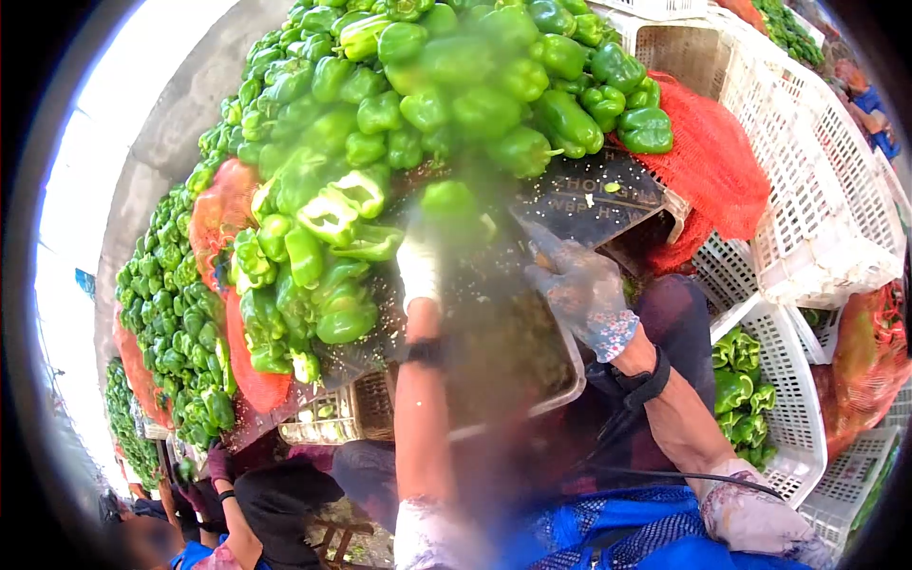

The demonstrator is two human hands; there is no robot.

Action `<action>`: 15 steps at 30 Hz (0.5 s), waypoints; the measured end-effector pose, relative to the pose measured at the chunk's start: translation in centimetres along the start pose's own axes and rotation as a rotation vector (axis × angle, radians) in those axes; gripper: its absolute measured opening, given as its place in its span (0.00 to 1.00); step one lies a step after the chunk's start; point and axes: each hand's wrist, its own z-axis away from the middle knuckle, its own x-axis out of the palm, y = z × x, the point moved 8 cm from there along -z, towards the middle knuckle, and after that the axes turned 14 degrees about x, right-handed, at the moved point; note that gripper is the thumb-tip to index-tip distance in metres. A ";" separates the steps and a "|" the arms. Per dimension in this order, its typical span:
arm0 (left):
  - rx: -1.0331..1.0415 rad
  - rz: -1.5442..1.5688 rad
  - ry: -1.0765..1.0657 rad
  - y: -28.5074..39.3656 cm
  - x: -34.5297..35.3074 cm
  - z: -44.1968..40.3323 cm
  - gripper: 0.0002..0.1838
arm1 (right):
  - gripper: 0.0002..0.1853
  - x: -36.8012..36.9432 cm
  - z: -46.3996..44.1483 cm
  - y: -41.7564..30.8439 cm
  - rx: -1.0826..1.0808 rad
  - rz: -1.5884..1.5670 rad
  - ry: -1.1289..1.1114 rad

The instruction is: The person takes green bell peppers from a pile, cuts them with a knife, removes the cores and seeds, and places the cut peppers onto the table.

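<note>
L hand, white glove point(418, 261), is w/ glossy green blocky bell pepper point(448, 199) at fingertips; looks lightly closed round its lower sides, tho blur hides exact grip. R hand, floral-cuffed greyish glove point(578, 285), fingers part-bent, approx. half spread, just right of pepper, apart from it; can't tell if it holds anything. Pepper's over dark printed worktop point(617, 211), nr big heap of green bell peppers point(427, 109) beyond. Prob. light, firm but hollow, waxy/slippery, walls may crack; best held round body sides, w/o squeezing.

The dark board point(597, 220) reads "ZHON" and "WBP", partly blurred.
</note>
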 end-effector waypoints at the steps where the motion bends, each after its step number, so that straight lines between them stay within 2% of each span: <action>1: -0.025 0.054 0.015 0.2 0.3 0.5 0.19 | 0.28 -0.1 0.0 -0.6 -0.043 -0.008 0.008; 4: -0.164 0.298 0.066 2.7 1.1 2.9 0.18 | 0.27 -1.2 -0.7 -2.9 -0.092 0.039 0.047; 6: -0.031 0.116 -0.037 2.8 1.5 2.3 0.16 | 0.23 -2.3 -1.3 -5.0 -0.115 -0.038 0.115; 7: -0.077 0.195 -0.035 2.1 2.0 2.3 0.15 | 0.21 -2.8 -1.6 -6.0 -0.128 -0.075 0.149; 10: 0.068 0.016 -0.084 1.2 1.8 1.4 0.15 | 0.20 -2.5 -2.6 -7.5 -0.111 0.051 0.180; 11: 0.149 -0.101 -0.107 1.2 1.8 0.8 0.15 | 0.22 -0.7 -3.4 -7.1 -0.085 0.156 0.109; 13: 0.026 0.062 -0.030 1.4 1.4 1.7 0.17 | 0.26 4.4 -4.6 -4.3 -0.034 0.367 -0.037; 15: -0.031 0.134 0.046 0.2 1.3 1.9 0.18 | 0.27 8.9 -4.8 -0.1 0.134 0.093 -0.206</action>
